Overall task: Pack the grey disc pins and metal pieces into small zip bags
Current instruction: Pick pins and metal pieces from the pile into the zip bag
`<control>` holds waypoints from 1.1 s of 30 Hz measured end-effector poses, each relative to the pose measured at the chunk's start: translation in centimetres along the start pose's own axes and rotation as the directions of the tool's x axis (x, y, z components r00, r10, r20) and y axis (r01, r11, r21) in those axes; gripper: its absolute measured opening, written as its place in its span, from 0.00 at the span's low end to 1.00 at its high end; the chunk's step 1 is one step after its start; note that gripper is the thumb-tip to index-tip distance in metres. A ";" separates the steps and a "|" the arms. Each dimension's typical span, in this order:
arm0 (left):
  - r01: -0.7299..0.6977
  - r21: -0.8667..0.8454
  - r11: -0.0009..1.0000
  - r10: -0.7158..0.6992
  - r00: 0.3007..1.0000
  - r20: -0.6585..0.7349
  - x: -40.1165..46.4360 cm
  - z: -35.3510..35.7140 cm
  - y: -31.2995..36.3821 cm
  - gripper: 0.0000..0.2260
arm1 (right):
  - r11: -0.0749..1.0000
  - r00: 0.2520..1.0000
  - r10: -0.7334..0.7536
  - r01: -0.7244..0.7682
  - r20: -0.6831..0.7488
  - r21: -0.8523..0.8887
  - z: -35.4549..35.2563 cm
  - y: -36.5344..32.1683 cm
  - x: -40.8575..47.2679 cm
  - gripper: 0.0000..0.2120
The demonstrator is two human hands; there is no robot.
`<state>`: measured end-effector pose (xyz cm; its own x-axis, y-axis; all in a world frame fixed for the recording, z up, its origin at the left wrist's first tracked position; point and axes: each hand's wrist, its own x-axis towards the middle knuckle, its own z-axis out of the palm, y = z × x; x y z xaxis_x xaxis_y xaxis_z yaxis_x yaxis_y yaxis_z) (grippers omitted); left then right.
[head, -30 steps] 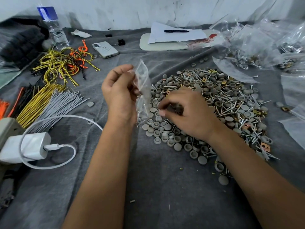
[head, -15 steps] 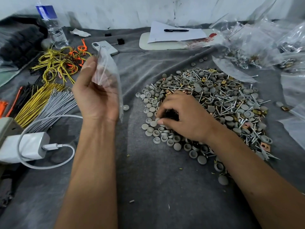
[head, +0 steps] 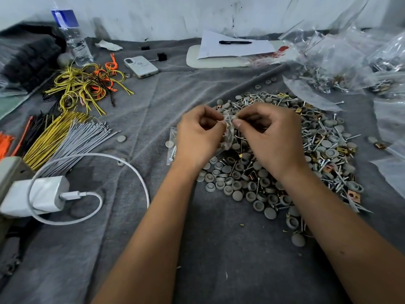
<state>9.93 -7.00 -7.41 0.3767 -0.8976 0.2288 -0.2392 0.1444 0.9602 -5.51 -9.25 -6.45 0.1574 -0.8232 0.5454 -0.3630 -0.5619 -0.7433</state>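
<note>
Both hands, left (head: 197, 137) and right (head: 271, 137), are pinching the bag (head: 228, 132) top between fingertips over the pile (head: 317, 141).

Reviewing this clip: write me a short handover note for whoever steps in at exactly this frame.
Left hand and right hand both pinch the top of one small zip bag above the pile of grey discs and metal pieces.
One filled bag lies on the grey cloth by the left hand; more filled bags sit far right.
Whether the held bag is sealed cannot be told.
Left: most of the pile is unpacked.
</note>
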 end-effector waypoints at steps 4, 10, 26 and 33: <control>-0.017 0.017 1.000 0.016 0.999 0.033 -0.1 0.0 0.2 0.05 | 0.998 1.000 -0.019 0.020 0.018 -0.060 0.2 0.1 0.0 0.05; -0.113 0.045 0.993 0.109 0.992 0.069 -0.4 0.0 0.6 0.06 | 0.990 0.996 -0.004 0.016 0.088 -0.142 0.2 0.4 0.0 0.05; -0.145 -0.123 0.982 0.160 0.979 0.124 -0.3 -0.7 1.0 0.07 | 0.985 0.980 -0.073 0.100 0.185 -0.140 0.1 0.0 -0.2 0.07; -0.112 -0.119 0.987 0.118 0.992 0.046 -0.1 -0.8 0.9 0.07 | 0.999 0.991 0.010 -0.004 0.131 -0.048 0.3 0.2 -0.1 0.07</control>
<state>10.42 -6.48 -6.46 0.3042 -0.8926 0.3327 -0.1713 0.2923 0.9409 -5.29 -9.35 -6.78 0.2727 -0.8325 0.4823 -0.4071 -0.5540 -0.7262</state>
